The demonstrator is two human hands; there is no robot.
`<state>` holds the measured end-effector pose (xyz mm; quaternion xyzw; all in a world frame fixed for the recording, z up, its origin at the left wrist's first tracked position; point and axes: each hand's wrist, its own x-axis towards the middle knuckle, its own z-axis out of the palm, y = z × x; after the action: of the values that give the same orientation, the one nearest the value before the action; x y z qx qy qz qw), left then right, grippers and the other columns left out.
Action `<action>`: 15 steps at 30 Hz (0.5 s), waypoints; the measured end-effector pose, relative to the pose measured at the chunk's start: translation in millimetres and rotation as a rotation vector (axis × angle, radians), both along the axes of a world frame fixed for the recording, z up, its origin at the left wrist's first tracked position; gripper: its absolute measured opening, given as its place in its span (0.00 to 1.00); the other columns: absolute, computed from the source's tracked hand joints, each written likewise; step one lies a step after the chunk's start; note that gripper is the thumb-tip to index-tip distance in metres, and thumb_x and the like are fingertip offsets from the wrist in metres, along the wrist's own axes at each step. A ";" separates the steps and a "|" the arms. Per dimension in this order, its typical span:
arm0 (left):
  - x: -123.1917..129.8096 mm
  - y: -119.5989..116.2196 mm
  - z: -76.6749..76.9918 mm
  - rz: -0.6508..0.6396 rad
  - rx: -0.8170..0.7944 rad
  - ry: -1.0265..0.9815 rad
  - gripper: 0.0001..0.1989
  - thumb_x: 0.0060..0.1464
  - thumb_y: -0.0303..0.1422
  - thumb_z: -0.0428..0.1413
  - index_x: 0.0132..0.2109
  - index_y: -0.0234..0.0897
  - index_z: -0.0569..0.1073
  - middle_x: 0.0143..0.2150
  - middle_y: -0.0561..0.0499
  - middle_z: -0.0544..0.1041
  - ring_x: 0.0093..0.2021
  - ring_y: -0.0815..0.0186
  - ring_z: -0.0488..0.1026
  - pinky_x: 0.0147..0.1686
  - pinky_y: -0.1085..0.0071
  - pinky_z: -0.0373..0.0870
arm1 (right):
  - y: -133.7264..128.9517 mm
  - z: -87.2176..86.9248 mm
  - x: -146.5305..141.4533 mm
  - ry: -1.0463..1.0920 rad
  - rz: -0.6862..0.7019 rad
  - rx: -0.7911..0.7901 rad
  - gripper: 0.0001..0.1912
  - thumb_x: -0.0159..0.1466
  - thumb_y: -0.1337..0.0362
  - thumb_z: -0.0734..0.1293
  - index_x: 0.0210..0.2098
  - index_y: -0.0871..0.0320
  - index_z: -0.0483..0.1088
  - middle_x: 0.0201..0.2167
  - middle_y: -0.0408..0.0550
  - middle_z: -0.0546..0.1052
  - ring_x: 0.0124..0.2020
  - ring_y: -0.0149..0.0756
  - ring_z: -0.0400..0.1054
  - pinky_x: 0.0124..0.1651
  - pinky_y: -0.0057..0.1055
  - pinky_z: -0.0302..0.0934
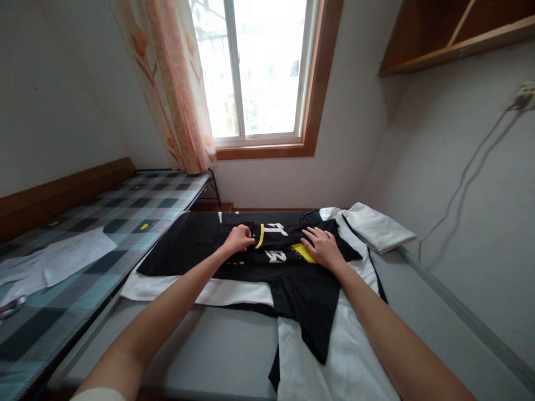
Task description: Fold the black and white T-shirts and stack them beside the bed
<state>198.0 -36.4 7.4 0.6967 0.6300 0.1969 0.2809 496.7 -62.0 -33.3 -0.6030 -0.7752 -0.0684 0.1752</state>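
Observation:
A black garment with white lettering and yellow patches lies spread over a white garment on a grey surface. My left hand is closed on the black fabric, its fingers pinched left of a yellow stripe. Flat on the same garment rests my right hand, fingers spread, beside the white lettering and partly over a yellow patch. A strip of the black fabric is folded over between the hands.
A checked mattress at the left holds white papers. Folded white cloth lies at the back right of the grey surface. Behind are a window and curtain; a cable hangs on the right wall.

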 end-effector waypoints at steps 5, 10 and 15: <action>5.0 -4.3 0.4 -0.007 0.079 -0.055 0.03 0.47 0.28 0.58 0.29 0.35 0.70 0.19 0.56 0.72 0.19 0.69 0.73 0.20 0.79 0.67 | -4.1 2.3 -10.4 -0.004 0.135 0.064 0.24 0.70 0.54 0.54 0.60 0.56 0.66 0.62 0.51 0.66 0.65 0.46 0.55 0.65 0.47 0.46; 18.1 -4.6 -1.6 -0.026 0.094 -0.011 0.04 0.48 0.30 0.58 0.28 0.35 0.72 0.19 0.54 0.72 0.20 0.68 0.73 0.24 0.76 0.68 | -2.9 -3.2 -13.3 0.001 0.194 -0.019 0.25 0.70 0.54 0.55 0.61 0.57 0.66 0.62 0.52 0.66 0.64 0.47 0.57 0.63 0.45 0.51; 18.1 -3.8 -1.8 0.068 0.326 0.112 0.12 0.59 0.35 0.50 0.35 0.36 0.76 0.35 0.47 0.79 0.36 0.63 0.78 0.38 0.71 0.71 | -1.7 -4.4 -9.9 0.022 0.205 -0.021 0.25 0.70 0.54 0.55 0.60 0.57 0.66 0.62 0.53 0.67 0.64 0.47 0.58 0.63 0.46 0.52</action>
<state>216.1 -40.2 5.6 0.7213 0.6274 0.2668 0.1220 486.8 -63.7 -37.7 -0.5232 -0.8315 -0.0351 0.1836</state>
